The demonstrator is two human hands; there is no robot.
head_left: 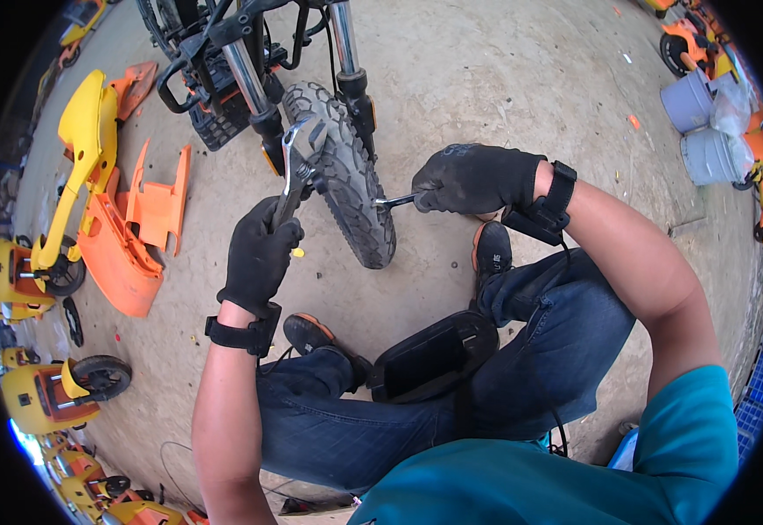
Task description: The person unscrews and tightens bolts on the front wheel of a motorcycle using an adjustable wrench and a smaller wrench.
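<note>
The tyre [355, 197] is in the upper middle of the frame, a little left of the centre. It is black, with deep tread and grey dust, and it stands between the two legs of the fork [243, 74], whose upper tubes are shiny. At the top of the frame, behind the tyre, there is the black chassis [215, 105].

The left hand [260, 254], in a black glove, is on the left of the tyre. Its fingers are closed around the handle of a silver wrench [293, 175]. The wrench points upward, and its head is near the lower end of the left fork leg; I cannot tell whether it sits on a nut. The right hand [478, 179], also gloved in black, is on the right of the tyre. Its fingers are folded, and they pinch a thin metal tool [402, 200]. The tip of this tool is at the right side of the tyre, but I cannot tell if it touches.

In the lower middle of the frame, a black case [434, 354] is between the legs, which wear blue jeans [539, 350]. In the upper left, a yellow panel [87, 140] and orange panels [119, 262] lie on the concrete floor [530, 79]. Near the upper right edge, two pale buckets [710, 157] stand beside a clear bag [731, 109].
</note>
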